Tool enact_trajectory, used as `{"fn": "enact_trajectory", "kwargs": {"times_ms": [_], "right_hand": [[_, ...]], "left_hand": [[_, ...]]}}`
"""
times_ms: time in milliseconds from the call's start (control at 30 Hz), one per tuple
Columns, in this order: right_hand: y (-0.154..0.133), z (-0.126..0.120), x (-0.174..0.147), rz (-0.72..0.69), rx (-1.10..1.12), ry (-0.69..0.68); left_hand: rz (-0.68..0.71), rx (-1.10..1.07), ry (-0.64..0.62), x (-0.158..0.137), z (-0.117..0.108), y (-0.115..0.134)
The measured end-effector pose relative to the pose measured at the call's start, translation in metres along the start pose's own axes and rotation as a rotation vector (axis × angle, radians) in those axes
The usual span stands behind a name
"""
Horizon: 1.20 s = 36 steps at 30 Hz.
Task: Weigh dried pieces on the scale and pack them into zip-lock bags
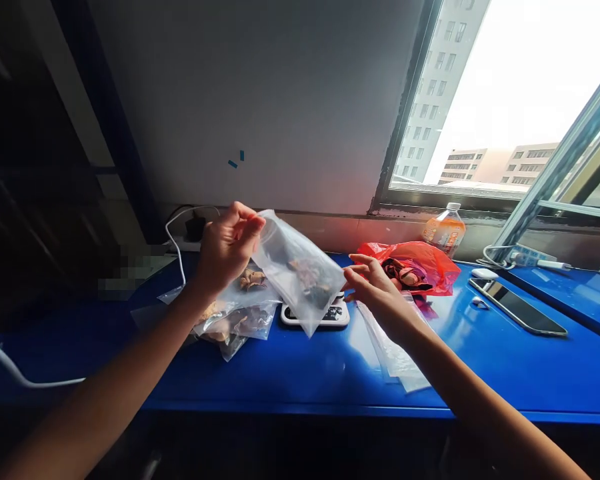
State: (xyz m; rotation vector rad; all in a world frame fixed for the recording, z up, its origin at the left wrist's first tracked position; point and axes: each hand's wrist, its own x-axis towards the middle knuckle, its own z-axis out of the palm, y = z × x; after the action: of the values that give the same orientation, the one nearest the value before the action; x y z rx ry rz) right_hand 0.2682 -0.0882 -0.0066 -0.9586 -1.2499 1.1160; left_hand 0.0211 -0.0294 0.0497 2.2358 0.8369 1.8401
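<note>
The clear bag [280,248], with a small clump of mixed bits inside, hung tilted over the white scale [339,320], hiding much of it. Its upper left corner was gripped in the left hand [230,247], thumb and curled fingers pinched together; that arm slanted up from the lower left, the hand raised above the tabletop. The right hand [380,287] reached in from the lower right, palm down, its fingers loosely spread at the bag's lower right edge; I could not tell whether they pinched it. Filled bags [250,323] crowded the scale's left side, close under the left forearm, while flat bags [397,357] lay beneath the right wrist, and a red bag [437,267] stood just beyond that hand. A strip of bare blue table [290,380] ran between the scale and the front edge, and more blue surface stretched rightward before the phone [520,307].
</note>
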Motion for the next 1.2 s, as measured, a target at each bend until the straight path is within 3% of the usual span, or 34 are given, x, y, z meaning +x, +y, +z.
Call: {"fn": "enact_trajectory", "kwargs": {"times_ms": [167, 267, 333, 433, 600, 733, 800, 900, 1033, 1200], "right_hand": [[0.000, 0.004, -0.018, 0.209, 0.423, -0.109], [-0.009, 0.005, -0.035, 0.158, 0.485, -0.069], [-0.012, -0.001, -0.042, 0.107, 0.431, 0.001], [-0.014, -0.030, -0.047, 0.060, 0.219, 0.130], [-0.032, -0.117, -0.054, -0.142, -0.298, 0.403], [-0.058, -0.169, -0.050, -0.265, -1.138, 0.611], [-0.066, -0.180, -0.037, -0.339, -1.485, 0.544], [-0.073, -0.182, 0.000, -0.362, -1.712, 0.341], [-0.080, -0.176, 0.060, -0.280, -1.678, 0.103], [-0.090, -0.172, 0.102, -0.286, -1.604, 0.175]], "left_hand": [[0.202, -0.016, 0.133, 0.017, 0.026, 0.027], [0.248, 0.047, 0.106, 0.012, 0.044, 0.043], [0.233, 0.079, 0.024, 0.006, 0.053, 0.048], [0.161, 0.129, -0.158, -0.002, 0.060, 0.044], [-0.046, 0.230, -0.375, -0.014, 0.059, 0.016], [-0.127, 0.237, -0.388, -0.034, 0.060, 0.002], [-0.114, 0.227, -0.430, -0.045, 0.061, 0.001], [-0.059, 0.232, -0.495, -0.054, 0.061, 0.003], [-0.042, 0.275, -0.515, -0.054, 0.057, 0.003], [-0.034, 0.285, -0.576, -0.053, 0.053, 0.004]]}}
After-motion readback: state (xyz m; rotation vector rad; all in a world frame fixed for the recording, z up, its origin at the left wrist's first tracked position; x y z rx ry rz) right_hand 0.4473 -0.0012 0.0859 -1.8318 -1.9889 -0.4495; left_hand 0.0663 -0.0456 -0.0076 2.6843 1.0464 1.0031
